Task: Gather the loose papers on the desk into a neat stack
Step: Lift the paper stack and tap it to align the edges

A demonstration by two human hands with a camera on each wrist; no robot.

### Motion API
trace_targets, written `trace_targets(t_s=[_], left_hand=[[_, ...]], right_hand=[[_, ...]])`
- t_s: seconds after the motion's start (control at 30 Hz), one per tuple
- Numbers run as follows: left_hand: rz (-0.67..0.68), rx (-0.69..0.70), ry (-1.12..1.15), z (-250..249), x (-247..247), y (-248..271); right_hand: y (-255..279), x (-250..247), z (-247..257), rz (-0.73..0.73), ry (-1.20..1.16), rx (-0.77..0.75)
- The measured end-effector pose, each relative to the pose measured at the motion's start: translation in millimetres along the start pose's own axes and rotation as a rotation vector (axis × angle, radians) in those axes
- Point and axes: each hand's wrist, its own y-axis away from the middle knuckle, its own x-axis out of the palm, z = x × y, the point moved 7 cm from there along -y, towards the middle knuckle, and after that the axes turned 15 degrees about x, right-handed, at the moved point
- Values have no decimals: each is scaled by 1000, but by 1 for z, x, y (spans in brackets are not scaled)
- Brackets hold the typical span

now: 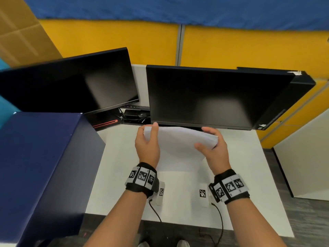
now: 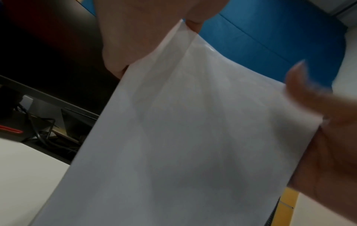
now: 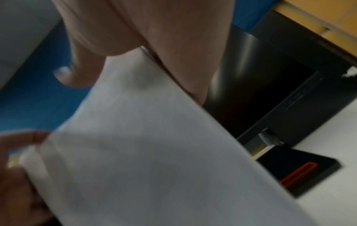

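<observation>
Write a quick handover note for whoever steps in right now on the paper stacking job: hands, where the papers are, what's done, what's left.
Left hand: grips the left edge of the papers.
Right hand: grips their right edge.
Papers: gathered in one bundle, held up over the desk in front of the right monitor; the bundle sags in the middle.
Done: sheets collected; no other loose sheet shows clearly on the desk.
Left: likely square the edges, then lay the bundle flat as a neat stack.
</observation>
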Motion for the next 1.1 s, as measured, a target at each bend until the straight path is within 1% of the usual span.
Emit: trace_targets(t_s=[0.03, 0.1, 0.13, 0.17, 0.2, 0.23, 0.3, 0.33, 0.37, 0.4, 0.43, 0.47, 0.5, 0.53, 0.6, 0.67, 0.7, 0.73, 0.8, 0.87, 0.93, 1.0, 1.1], left_hand=[[11, -8, -18, 1, 0, 0], [39, 3, -69, -2, 0, 0], [62, 42, -73, -7, -2, -2], [114, 106, -77, -15, -3, -6], [210, 220, -136, -28, -3, -11], [370, 381, -291, -45, 2, -14], [703, 737, -775, -71, 18, -13], [827, 831, -947, -76, 27, -14], [905, 849, -1019, -81, 33, -16], [940, 836, -1030, -85, 38, -20], [951, 817, -1024, -89, 40, -26], [958, 776, -1004, -90, 40, -31], [944, 739, -972, -93, 37, -36], [901, 704, -927, -96, 29, -42], [772, 602, -790, -96, 1, -58], [629, 455, -640, -84, -37, -73], [565, 373, -550, -74, -57, -79], [513, 292, -452, -61, -73, -81], [456, 181, -271, -34, -91, -79], [437, 99, -167, -6, -92, -71], [426, 61, -124, 16, -87, -58], [367, 54, -127, 33, -84, -51], [299, 50, -136, 46, -80, -41]], right_hand=[[0, 2, -7, 29, 49, 24], [-1, 4, -20, -3, 120, 70], [-2, 4, -23, -40, 127, 80], [-2, 4, -24, -72, 129, 78], [-3, 5, -19, -86, 130, 53], [-3, 7, -10, -92, 153, -3], [-3, 17, 19, -81, 245, -156], [-2, 24, 36, -68, 302, -237], [0, 33, 52, -52, 362, -317], [3, 42, 65, -31, 408, -384], [5, 48, 76, -13, 432, -416], [4, 49, 80, 2, 422, -410], [1, 46, 80, 18, 388, -372], [-4, 38, 73, 30, 359, -311], [-19, 13, 46, 23, 365, -168], [-28, -19, 13, -18, 393, -39], [-30, -33, 0, -43, 364, 3], [-29, -46, -10, -66, 290, 32], [-27, -59, -22, -64, 29, 66], [-26, -50, -28, 38, -185, 106], [-24, -34, -38, 127, -277, 199], [-18, -29, -40, 121, -226, 232], [-12, -41, -34, -41, -11, 135]])
